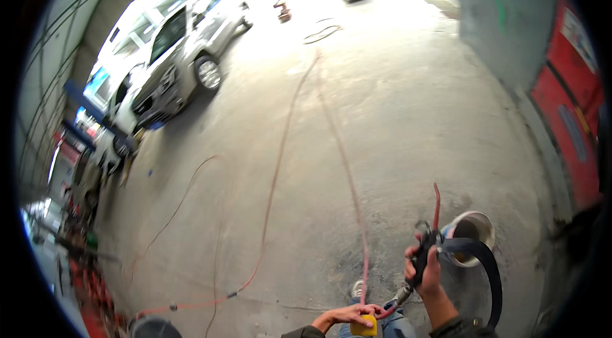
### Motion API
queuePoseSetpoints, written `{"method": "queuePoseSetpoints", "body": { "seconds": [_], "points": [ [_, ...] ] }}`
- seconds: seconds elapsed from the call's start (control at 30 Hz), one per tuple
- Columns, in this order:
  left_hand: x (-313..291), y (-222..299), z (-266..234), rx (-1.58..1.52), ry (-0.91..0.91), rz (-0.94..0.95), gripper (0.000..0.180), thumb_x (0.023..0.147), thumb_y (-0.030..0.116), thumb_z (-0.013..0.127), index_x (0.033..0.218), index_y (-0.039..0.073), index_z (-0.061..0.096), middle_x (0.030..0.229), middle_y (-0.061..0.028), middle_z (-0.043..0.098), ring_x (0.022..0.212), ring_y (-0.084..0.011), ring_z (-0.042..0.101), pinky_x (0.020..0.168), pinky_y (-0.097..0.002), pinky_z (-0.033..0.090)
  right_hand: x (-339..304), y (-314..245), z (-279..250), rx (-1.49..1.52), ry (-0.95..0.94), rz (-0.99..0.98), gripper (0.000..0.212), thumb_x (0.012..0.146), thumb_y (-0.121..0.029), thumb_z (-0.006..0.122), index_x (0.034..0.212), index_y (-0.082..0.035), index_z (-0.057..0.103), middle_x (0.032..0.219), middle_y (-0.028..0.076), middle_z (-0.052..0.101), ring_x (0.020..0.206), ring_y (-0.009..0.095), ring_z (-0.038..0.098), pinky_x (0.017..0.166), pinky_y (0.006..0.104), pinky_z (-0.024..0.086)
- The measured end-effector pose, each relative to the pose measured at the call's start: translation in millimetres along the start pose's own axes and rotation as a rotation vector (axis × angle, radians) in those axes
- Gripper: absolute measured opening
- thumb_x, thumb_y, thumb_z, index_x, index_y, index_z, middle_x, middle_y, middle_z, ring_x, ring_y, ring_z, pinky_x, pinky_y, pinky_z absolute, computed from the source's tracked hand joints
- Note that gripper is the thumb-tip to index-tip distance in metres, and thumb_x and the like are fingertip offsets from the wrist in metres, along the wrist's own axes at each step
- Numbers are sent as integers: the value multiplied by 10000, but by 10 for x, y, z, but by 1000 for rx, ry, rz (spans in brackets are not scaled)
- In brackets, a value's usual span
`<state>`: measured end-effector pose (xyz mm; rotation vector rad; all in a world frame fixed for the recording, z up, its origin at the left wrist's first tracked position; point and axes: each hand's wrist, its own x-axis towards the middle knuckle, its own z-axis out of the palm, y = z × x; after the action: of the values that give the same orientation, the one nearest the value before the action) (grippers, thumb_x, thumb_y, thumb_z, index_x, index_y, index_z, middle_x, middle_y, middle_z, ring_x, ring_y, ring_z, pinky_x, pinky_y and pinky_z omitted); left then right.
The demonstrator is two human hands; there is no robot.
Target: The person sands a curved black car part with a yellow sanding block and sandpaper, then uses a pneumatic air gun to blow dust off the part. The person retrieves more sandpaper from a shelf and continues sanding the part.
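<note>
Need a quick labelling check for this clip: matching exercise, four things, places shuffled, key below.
1. Black handheld gun with a thin red nozzle
2. White round bucket
3. Small yellow object, kind unclear
4. Silver-grey car with a dark front

A. Upper left of the picture
B. Against the left hand
C. Gripped in the right hand
D. Lower right, just right of the gun

Pairs: 1-C, 2-D, 3-B, 4-A

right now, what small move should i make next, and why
Perhaps ease the right hand a little left: it grips the black tool, and the dark band beside it overlaps the white bucket in this view, so it might catch the rim.
</note>
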<state>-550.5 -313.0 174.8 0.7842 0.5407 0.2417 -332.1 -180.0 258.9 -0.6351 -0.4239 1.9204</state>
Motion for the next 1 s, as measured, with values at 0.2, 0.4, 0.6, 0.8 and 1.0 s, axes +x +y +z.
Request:
{"method": "queuePoseSetpoints", "body": {
  "seconds": [0.2, 0.4, 0.6, 0.8, 1.0],
  "points": [
    [-572, 298, -272, 300, 161, 9, 257, 850, 267, 721, 953, 53, 625, 1287, -40, 491, 1240, -137, 374, 1032, -311, 284, 546, -600, 617, -9, 269, -199, 556, 922, -578, 490, 1275, -150, 457, 964, 33, 579, 545, 109, 477, 510, 257, 395],
    [-1123, 639, -862, 217, 452, -19, 220, 821, 230, 761, 918, 74, 638, 829, 39, 600, 781, -62, 555, 692, -221, 437, 1150, -243, 339, -695, 365, 2, 551, 929, -435, 557, 1245, -3, 429, 1182, 112, 537, 902, 228, 642, 733, 375, 542],
    [-1273, 276, -1906, 152, 639, -61, 283, 795, 270, 783, 902, 46, 648, 777, 0, 607, 690, -88, 566, 599, -242, 440, 274, 1067, -192, -712, 304, 309, 580, 912, -321, 626, 1378, -60, 400, 1130, 92, 588, 881, 157, 615, 673, 307, 508],
    [-984, -530, -3076, -20, 938, -147, 350, 762, 252, 806, 940, -3, 644, 796, -60, 639, 669, -163, 612, 592, -316, 492, -1695, 1841, -758, -1146, 449, 478, 372, 884, -302, 639, 1105, -3, 621, 751, 64, 648, 646, 129, 597, 628, 300, 492],
    [-1245, -1330, -3369, 75, 1114, -371, 366, 749, 227, 805, 952, -25, 636, 816, -115, 671, 685, -198, 646, 623, -357, 523, -3883, 2651, -1011, -625, 1056, 886, 366, 898, -261, 621, 1155, 0, 606, 939, 95, 684, 809, 192, 666, 680, 347, 518]
  ]
}}
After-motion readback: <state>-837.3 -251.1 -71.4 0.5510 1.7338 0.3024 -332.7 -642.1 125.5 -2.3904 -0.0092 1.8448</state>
